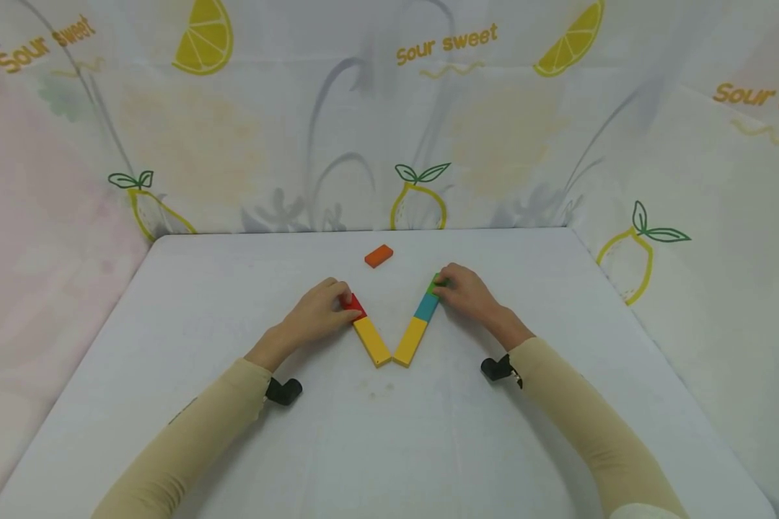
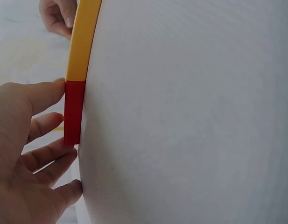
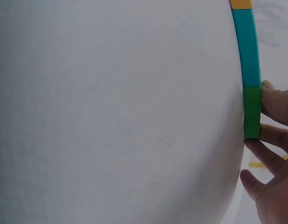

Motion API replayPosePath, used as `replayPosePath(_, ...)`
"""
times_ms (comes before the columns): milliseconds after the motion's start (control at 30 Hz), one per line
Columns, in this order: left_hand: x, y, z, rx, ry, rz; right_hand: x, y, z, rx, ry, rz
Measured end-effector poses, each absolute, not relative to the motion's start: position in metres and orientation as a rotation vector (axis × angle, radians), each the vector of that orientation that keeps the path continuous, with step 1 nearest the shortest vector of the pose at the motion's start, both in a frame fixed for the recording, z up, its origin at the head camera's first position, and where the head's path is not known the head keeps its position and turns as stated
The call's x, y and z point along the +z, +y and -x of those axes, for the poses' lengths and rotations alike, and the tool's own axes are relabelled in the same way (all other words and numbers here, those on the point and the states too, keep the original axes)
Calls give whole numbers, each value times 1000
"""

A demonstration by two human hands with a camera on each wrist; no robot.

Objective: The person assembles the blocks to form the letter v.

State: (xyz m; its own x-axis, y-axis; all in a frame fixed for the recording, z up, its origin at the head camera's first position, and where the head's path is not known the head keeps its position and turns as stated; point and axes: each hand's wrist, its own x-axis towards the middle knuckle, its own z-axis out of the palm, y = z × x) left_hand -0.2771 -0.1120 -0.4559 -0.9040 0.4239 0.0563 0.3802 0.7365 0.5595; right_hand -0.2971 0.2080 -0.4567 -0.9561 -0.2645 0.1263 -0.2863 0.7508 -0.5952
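Observation:
Two rows of flat blocks form a V on the table, its tip toward me. On the left side a yellow block [image 1: 373, 342] meets a red block [image 1: 355, 306] end to end. My left hand [image 1: 314, 311] pinches the red block between thumb and fingers, the thumb close to the seam in the left wrist view. The right side runs from another yellow block [image 1: 410, 343] through a blue block [image 1: 426, 307] to a green block [image 3: 252, 112] at the far end. With thumb and fingertips my right hand [image 1: 469, 292] holds the green block, partly hiding it in the head view.
An orange block [image 1: 379, 256] lies by itself near the back of the white table [image 1: 389, 447], beyond the V's opening. A lemon-printed cloth [image 1: 266, 144] hangs behind and beside the table. Black wrist mounts [image 1: 285, 392] stick out from both sleeves.

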Motion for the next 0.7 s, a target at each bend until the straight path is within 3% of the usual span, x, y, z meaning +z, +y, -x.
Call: replayPosePath(700,-459,-113,279,892,2875,-675,-455,207,296,998,-2911,-436)
